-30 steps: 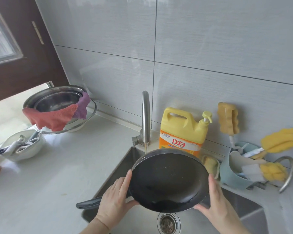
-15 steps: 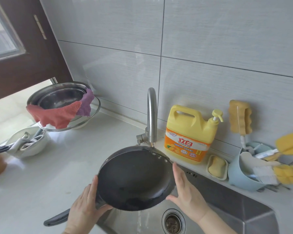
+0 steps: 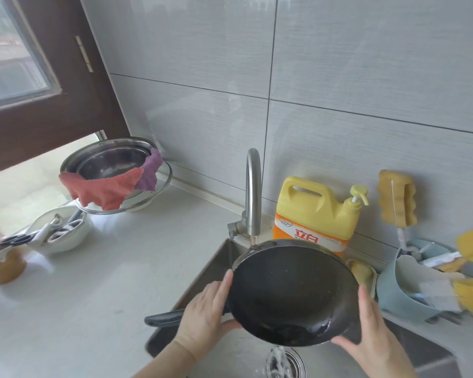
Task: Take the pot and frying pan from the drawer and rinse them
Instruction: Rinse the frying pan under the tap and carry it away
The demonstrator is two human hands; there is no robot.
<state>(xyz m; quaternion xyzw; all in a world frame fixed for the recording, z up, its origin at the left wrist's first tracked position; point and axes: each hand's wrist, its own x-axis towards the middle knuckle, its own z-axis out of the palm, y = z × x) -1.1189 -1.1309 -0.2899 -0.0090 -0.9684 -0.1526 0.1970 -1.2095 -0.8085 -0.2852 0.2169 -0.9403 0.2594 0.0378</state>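
Note:
A black frying pan (image 3: pixel 290 293) is held tilted over the steel sink (image 3: pixel 216 268), its far rim right under the spout of the faucet (image 3: pixel 253 192). My left hand (image 3: pixel 205 315) grips the pan's left rim where the dark handle (image 3: pixel 163 319) joins it. My right hand (image 3: pixel 369 331) presses on the right rim. Water runs off the pan's low edge toward the drain (image 3: pixel 281 364). No pot shows in the sink.
A yellow detergent jug (image 3: pixel 317 214) stands behind the pan, a soap dish (image 3: pixel 365 274) beside it. A blue caddy (image 3: pixel 410 290) with yellow sponges sits at the right. Steel basins with a red cloth (image 3: pixel 104 189) and a white bowl with scissors (image 3: pixel 58 233) stand on the left counter.
The pan swung left half a second ago and has come back right under the faucet. Both hands kept hold of its rim. Water now pours off its low edge.

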